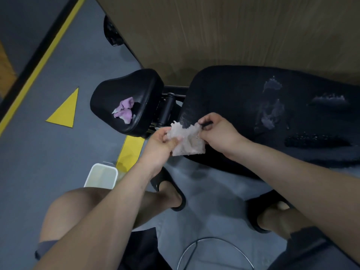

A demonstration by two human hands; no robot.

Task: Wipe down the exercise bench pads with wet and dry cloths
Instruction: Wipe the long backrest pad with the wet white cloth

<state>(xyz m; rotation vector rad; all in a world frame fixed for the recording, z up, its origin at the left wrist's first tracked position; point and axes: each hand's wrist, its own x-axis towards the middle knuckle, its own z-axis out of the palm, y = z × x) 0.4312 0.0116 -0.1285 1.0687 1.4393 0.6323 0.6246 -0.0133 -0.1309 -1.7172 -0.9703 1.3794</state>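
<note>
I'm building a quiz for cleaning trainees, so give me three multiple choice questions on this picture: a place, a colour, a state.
1. Where does the purple cloth lie? A on the floor; B on the small seat pad; C on a shelf.
2. What colour is the floor triangle? A yellow; B red; C green.
3. How is the pale cloth held? A by one hand; B by both hands; C by neither.
Answers: 1 B, it sits crumpled on the pad's top. 2 A, it is plainly yellow. 3 B, the left hand and right hand each pinch a side.
</note>
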